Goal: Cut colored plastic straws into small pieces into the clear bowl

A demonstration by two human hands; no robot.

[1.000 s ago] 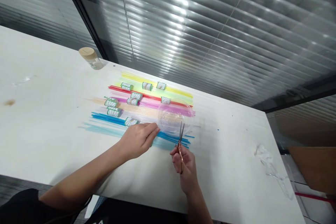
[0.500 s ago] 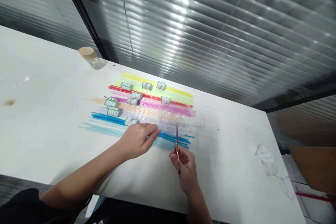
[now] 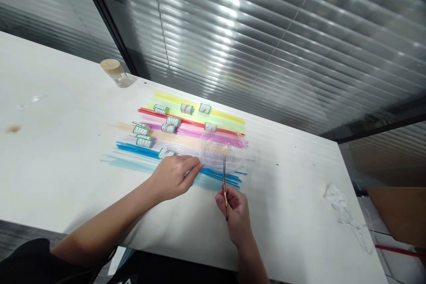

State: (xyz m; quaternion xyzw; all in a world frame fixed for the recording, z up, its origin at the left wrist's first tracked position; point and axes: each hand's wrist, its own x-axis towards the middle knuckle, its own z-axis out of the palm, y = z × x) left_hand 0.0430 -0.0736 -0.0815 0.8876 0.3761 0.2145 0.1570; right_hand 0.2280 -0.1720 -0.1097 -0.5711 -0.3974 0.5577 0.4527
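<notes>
My right hand [image 3: 235,206] grips a pair of scissors [image 3: 224,182] with coppery handles, blades pointing away from me to the near edge of a clear round plastic bowl [image 3: 242,153]. Left of the bowl, my left hand [image 3: 176,176] is closed in a pinch, its fingertips by the rim; what they hold is too small or hidden to make out. Beneath the bowl and my left hand lie rows of thin coloured sticks, among them dark blue sticks [image 3: 136,150], pale blue sticks [image 3: 124,163] and red sticks [image 3: 151,112]. Several white-and-green paper labels [image 3: 144,141] sit on them.
At the back left a jar with a wooden lid [image 3: 115,71] stands near the window blinds [image 3: 233,44]. Crumpled clear plastic [image 3: 344,208] lies at the table's right side. A brown box [image 3: 397,213] is beyond the right edge.
The scissors' blade tips have shifted very slightly left. Both hands stay in nearly the same place.
</notes>
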